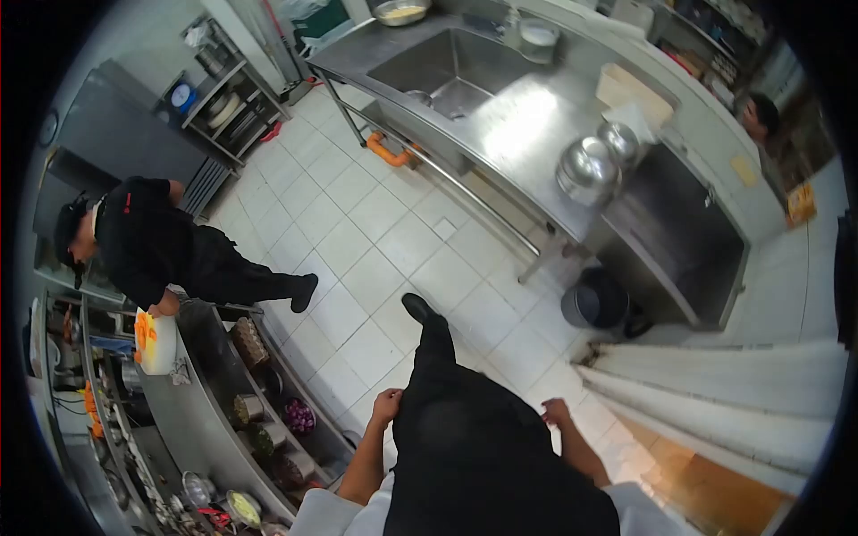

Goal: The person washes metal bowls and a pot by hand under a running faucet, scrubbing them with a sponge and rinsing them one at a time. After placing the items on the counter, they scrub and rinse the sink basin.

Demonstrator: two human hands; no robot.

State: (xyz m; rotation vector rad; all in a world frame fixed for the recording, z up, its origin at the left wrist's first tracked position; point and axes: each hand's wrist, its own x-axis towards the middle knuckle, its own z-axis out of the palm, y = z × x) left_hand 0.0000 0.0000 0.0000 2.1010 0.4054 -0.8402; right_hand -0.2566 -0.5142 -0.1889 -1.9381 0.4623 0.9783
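Observation:
My left hand (387, 406) hangs at my side, close to the edge of my black apron (474, 447). Its fingers are curled in and I see nothing in them. On the other side of the apron, my right hand (556, 412) hangs with its fingers loosely bent and a little apart, holding nothing. One black shoe (416, 307) of mine is forward on the white tiled floor (375, 241). Left of my left hand is a steel counter with an open lower shelf, where a container of chopped purple vegetable (299, 414) stands.
A co-worker (147, 237) in black bends over the left counter, one hand at a white container (156, 341). A steel sink table (456, 67) holds metal bowls (588, 170). A black bucket (596, 299) stands on the floor at right. Another person (761, 116) is beyond the low wall.

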